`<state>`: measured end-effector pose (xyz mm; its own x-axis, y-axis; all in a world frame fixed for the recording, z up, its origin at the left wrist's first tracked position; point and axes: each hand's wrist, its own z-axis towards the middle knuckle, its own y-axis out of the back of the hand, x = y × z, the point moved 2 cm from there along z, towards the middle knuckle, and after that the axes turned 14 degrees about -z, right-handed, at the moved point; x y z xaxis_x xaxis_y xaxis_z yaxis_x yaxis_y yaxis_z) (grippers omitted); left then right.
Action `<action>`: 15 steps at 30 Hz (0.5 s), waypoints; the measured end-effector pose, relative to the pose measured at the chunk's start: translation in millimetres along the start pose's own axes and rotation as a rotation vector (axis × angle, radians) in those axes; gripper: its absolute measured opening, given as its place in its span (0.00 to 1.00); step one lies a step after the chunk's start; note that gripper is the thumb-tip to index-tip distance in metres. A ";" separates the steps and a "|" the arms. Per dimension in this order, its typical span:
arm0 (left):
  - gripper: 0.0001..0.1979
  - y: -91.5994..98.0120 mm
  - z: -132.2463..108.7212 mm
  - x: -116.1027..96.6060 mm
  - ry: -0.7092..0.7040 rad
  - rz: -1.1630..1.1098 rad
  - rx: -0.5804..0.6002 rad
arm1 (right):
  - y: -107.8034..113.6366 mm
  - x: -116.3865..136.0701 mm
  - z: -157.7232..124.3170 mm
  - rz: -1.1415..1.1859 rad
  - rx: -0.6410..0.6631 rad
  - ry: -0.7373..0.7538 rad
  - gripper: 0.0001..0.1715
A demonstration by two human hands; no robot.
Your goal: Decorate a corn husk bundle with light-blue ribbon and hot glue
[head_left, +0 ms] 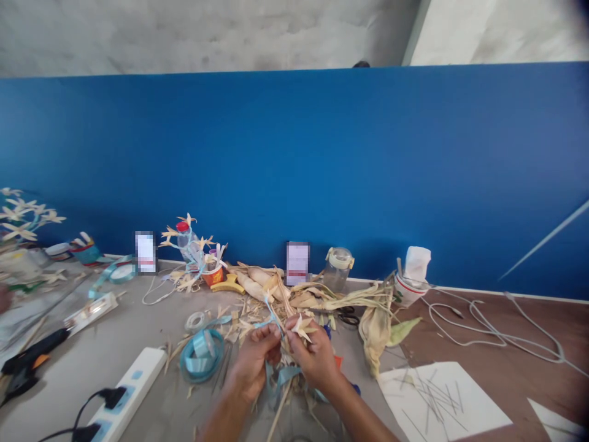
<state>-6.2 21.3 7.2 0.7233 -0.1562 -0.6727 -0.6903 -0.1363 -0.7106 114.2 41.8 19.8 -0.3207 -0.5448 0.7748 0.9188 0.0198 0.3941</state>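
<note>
Flower risk: cream star-shaped flower w/ dry, papery petals could split or shed a petal if the bare right hand squeezes too hard, b/c dry stuff is prob. brittle.
Strip risk: narrow, shiny lt-blue strip might slip or unwind; only a small fingertip pinch seems to hold it.
Ribbon risk: loose, flat lt-blue satin ribbon hangs below the hands; could snag in pale dry scraps if tugged sideways.
Power strip risk: long white plastic power strip w/ black plugs sits left of the L forearm; a wide elbow swing might catch its cord.
Glue gun risk: black pistol-shaped glue gun, well apart at far left; could burn if hot, can't tell if it's on.
Left hand: bare left hand palm inward, fingers curled, thumb & index closed on the strip.
Right hand: fingers bent, thumb & fingertips gripping the flower near its base.
Forearms: both rise from bottom edge, angled inward; fingertips v. near each other.
Flower spot: at R fingertips, held over the littered tabletop, this side of the tan dry-husk pile.
</note>
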 end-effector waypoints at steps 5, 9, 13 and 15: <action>0.15 2.0 0.6 -0.6 -0.014 0.012 -0.003 | 1.3 2.6 0.1 -0.006 -0.002 -0.016 0.05; 0.16 2.7 1.1 -1.1 -0.050 0.084 -0.023 | -1.7 -0.9 -1.4 0.018 0.009 -0.069 0.05; 0.16 1.9 0.4 -1.2 -0.048 0.080 -0.042 | -5.2 -4.7 -1.4 0.029 0.024 -0.094 0.06; 0.15 1.0 -0.8 -1.5 -0.033 0.052 -0.058 | -5.9 -5.4 -0.9 0.021 0.027 -0.099 0.06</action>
<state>-8.0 20.6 7.7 0.6857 -0.1326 -0.7157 -0.7265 -0.1858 -0.6616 110.7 43.8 12.8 -0.3235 -0.4587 0.8276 0.9196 0.0536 0.3891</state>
